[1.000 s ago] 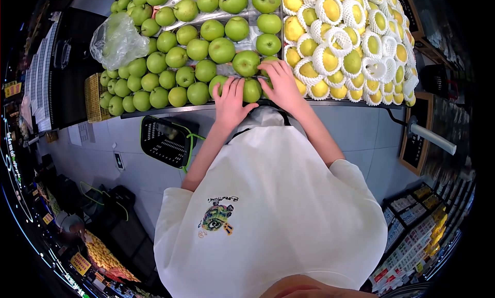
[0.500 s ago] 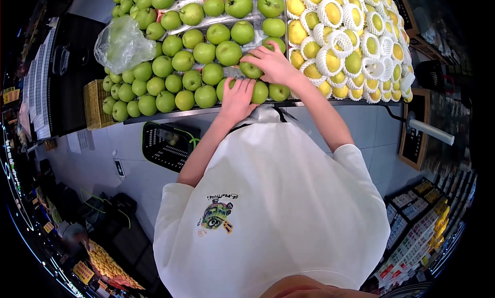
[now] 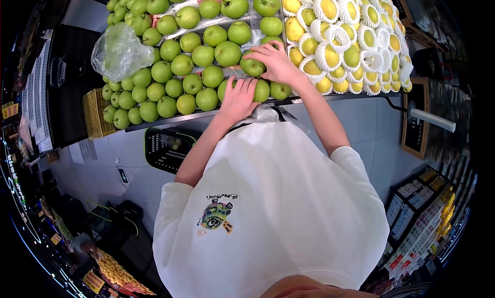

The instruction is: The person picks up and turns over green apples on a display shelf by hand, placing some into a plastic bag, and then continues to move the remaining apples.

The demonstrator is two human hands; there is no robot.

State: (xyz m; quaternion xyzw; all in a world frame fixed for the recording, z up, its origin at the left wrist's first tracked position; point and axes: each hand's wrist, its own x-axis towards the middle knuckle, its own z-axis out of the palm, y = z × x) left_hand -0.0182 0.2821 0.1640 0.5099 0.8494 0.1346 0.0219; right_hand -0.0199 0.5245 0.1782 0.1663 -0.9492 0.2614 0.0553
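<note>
Second-row green apple (image 3: 251, 67) gripped by right hand (image 3: 278, 63), beside netted pears (image 3: 330, 50); left hand (image 3: 238, 98) laid open across front-row apples (image 3: 262, 90). Apple best seated gently, neighbours steadied against rolling.

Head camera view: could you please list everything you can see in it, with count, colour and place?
green apples: many, green, left and middle of the display
netted fruit: many, yellow in white foam nets, right of the apples
plastic bag: one, clear, on the apples at the left
display shelf: one, grey metal edge, under the fruit
wicker crate: one, yellowish, at the shelf's left end
shopping basket: one, black with green handles, below the shelf
framed board: one, dark with a wooden frame, far right
T-shirt: one, white with a printed picture, on the person
left hand: one, flat on front-row apples
right hand: one, closed over the gripped apple
</note>
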